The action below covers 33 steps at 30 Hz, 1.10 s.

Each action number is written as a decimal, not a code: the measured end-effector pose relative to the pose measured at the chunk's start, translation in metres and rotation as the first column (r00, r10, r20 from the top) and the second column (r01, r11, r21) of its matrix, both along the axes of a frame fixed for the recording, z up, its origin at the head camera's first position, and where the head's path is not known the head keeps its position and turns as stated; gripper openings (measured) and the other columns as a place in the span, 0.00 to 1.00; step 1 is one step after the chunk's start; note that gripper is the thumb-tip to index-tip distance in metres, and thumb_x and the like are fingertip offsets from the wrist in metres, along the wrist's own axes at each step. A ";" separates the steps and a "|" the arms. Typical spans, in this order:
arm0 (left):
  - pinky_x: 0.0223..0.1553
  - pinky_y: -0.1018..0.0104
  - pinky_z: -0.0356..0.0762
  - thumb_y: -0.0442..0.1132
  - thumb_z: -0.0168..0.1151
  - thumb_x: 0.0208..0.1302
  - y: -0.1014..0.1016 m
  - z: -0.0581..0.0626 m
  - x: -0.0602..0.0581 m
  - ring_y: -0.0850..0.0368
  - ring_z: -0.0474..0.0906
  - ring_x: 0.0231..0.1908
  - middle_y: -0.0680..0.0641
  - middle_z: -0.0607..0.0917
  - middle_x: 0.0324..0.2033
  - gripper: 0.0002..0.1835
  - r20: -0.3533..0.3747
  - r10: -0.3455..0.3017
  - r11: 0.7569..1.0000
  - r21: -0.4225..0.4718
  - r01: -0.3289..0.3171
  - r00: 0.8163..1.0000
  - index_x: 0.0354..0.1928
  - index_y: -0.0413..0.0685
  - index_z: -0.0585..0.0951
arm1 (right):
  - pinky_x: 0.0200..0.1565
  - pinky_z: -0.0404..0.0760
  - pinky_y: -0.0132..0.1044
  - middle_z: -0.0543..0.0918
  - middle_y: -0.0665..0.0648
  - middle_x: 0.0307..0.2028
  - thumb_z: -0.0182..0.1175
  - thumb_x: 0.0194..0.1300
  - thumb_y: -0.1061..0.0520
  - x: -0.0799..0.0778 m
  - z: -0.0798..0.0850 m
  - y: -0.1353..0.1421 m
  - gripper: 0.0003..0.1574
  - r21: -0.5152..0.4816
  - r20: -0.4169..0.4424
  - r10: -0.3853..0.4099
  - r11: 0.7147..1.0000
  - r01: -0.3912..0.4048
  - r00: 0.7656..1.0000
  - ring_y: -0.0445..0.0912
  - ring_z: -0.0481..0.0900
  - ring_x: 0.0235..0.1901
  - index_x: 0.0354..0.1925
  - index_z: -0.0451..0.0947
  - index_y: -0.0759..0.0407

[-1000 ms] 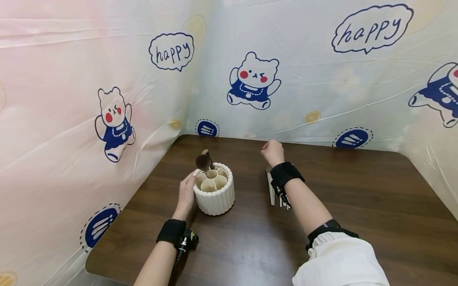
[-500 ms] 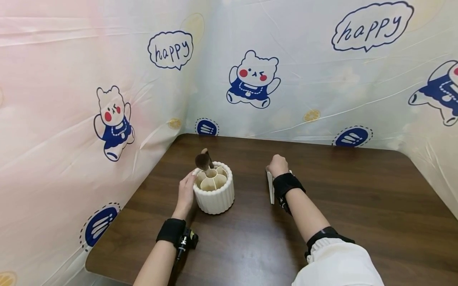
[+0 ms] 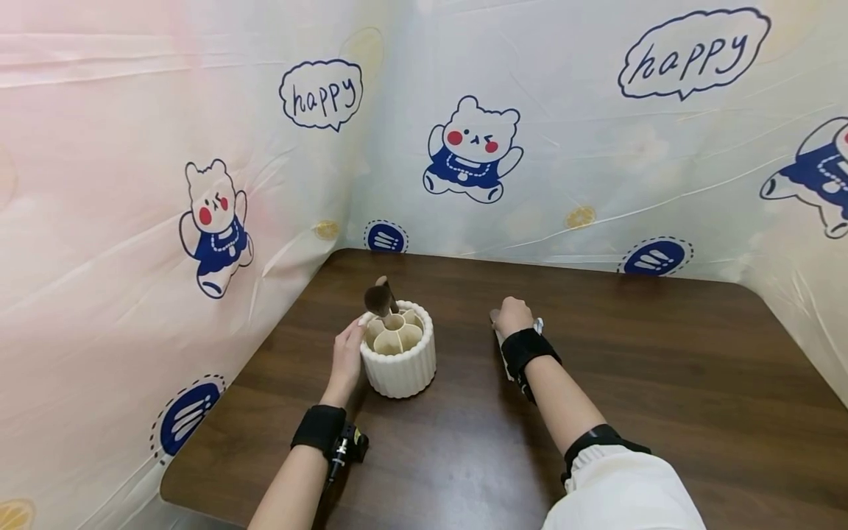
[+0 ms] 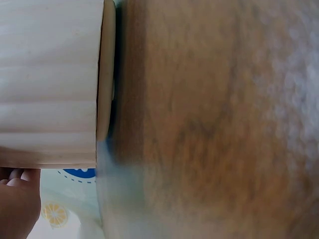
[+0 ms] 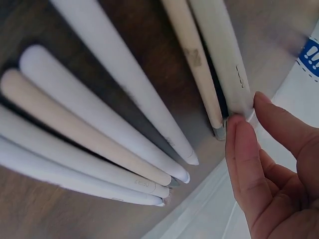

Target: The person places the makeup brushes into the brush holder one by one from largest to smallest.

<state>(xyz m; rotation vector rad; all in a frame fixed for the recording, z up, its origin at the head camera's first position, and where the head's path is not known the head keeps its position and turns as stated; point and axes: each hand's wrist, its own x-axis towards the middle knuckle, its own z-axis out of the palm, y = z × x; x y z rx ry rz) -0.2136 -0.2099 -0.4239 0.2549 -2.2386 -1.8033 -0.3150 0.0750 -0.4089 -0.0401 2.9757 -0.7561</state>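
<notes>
On the table, a white ribbed makeup brush holder (image 3: 400, 377) with petal-shaped compartments stands upright, dark-bristled makeup brushes (image 3: 378, 300) in its far-left part. My left hand (image 3: 346, 358) holds the holder's left side; in the left wrist view its fingers (image 4: 19, 201) bend against the ribbed wall. Farther right, my right hand (image 3: 514, 318) is down over loose makeup brushes. The right wrist view shows its thumb and fingers pinching one thick pale makeup brush (image 5: 227, 64) near the end of its handle. That brush's bristles are out of sight.
Several white and beige brush handles (image 5: 130, 84) lie fanned beside the pinched one. The dark wooden table (image 3: 457, 442) meets a printed curtain (image 3: 563, 147) at its back and left edges. Black camera straps (image 3: 530, 352) circle both wrists.
My right hand has come down and nearer, from beyond the loose brushes onto them, and now pinches one. The pale handle beside it has tilted slightly. My left hand and the holder stay put.
</notes>
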 end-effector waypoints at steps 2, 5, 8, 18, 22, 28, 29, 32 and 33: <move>0.71 0.50 0.58 0.43 0.41 0.73 0.001 0.001 0.000 0.43 0.62 0.69 0.36 0.69 0.66 0.25 0.006 -0.002 1.000 0.004 0.002 1.000 0.65 0.35 0.69 | 0.42 0.82 0.50 0.84 0.71 0.44 0.67 0.55 0.59 -0.001 -0.001 -0.001 0.20 0.031 0.003 0.014 0.999 -0.014 1.000 0.62 0.82 0.40 0.44 0.80 0.71; 0.71 0.50 0.58 0.43 0.41 0.73 0.001 0.003 0.001 0.42 0.63 0.68 0.36 0.69 0.66 0.25 0.007 -0.002 1.000 0.002 0.002 1.000 0.65 0.35 0.69 | 0.44 0.82 0.52 0.84 0.70 0.44 0.68 0.54 0.58 -0.002 -0.003 -0.004 0.22 0.055 0.003 0.029 0.998 -0.029 1.000 0.62 0.82 0.41 0.45 0.80 0.71; 0.71 0.49 0.58 0.43 0.41 0.72 0.002 0.005 0.001 0.42 0.63 0.68 0.35 0.70 0.66 0.25 0.002 0.002 1.000 -0.006 -0.002 1.000 0.65 0.35 0.69 | 0.44 0.82 0.52 0.84 0.70 0.44 0.68 0.54 0.59 -0.002 -0.005 -0.007 0.21 0.069 -0.005 0.030 0.997 -0.030 1.000 0.63 0.82 0.41 0.45 0.80 0.70; 0.71 0.50 0.58 0.42 0.41 0.71 0.003 0.006 0.000 0.42 0.63 0.68 0.35 0.69 0.66 0.25 -0.004 -0.001 1.000 -0.003 0.001 1.000 0.65 0.34 0.69 | 0.43 0.82 0.51 0.84 0.70 0.43 0.65 0.57 0.58 -0.003 -0.004 -0.006 0.17 0.035 0.010 -0.003 0.999 0.003 1.000 0.62 0.82 0.40 0.42 0.81 0.69; 0.71 0.50 0.57 0.41 0.41 0.72 0.002 0.006 0.001 0.42 0.62 0.69 0.35 0.69 0.66 0.25 -0.001 -0.005 1.000 -0.004 0.005 1.000 0.65 0.34 0.68 | 0.32 0.77 0.42 0.83 0.68 0.34 0.63 0.58 0.57 0.000 0.001 -0.002 0.12 -0.023 0.047 -0.011 1.000 0.012 0.999 0.57 0.79 0.31 0.27 0.77 0.67; 0.71 0.48 0.57 0.40 0.41 0.72 0.001 0.004 0.003 0.40 0.61 0.69 0.34 0.68 0.66 0.25 -0.007 -0.001 1.000 -0.013 0.001 1.000 0.65 0.33 0.68 | 0.25 0.66 0.33 0.71 0.55 0.20 0.60 0.59 0.57 0.001 0.014 0.006 0.15 -0.103 0.103 -0.003 0.995 0.013 0.995 0.47 0.68 0.21 0.19 0.69 0.60; 0.71 0.48 0.56 0.40 0.40 0.72 0.001 0.003 0.002 0.40 0.61 0.69 0.33 0.68 0.66 0.25 -0.006 -0.001 1.000 -0.013 0.001 1.000 0.65 0.33 0.68 | 0.24 0.66 0.33 0.71 0.54 0.18 0.60 0.59 0.57 0.001 0.016 0.007 0.15 -0.117 0.099 -0.002 0.993 0.013 0.995 0.46 0.68 0.20 0.20 0.70 0.60; 0.71 0.49 0.56 0.40 0.40 0.72 0.001 0.002 0.002 0.40 0.61 0.69 0.33 0.68 0.66 0.25 -0.006 -0.005 1.000 -0.013 0.005 1.000 0.66 0.33 0.67 | 0.24 0.69 0.32 0.76 0.56 0.18 0.61 0.58 0.57 -0.001 0.025 0.011 0.13 -0.169 0.056 -0.003 0.986 0.012 0.998 0.46 0.72 0.20 0.23 0.77 0.66; 0.71 0.49 0.57 0.40 0.40 0.73 0.001 0.002 0.002 0.41 0.61 0.69 0.34 0.68 0.66 0.25 0.000 -0.005 1.000 -0.013 0.005 1.000 0.66 0.34 0.67 | 0.26 0.71 0.33 0.80 0.59 0.20 0.62 0.58 0.57 -0.001 0.028 0.012 0.13 -0.191 0.035 0.000 0.982 0.007 0.999 0.48 0.74 0.22 0.26 0.80 0.68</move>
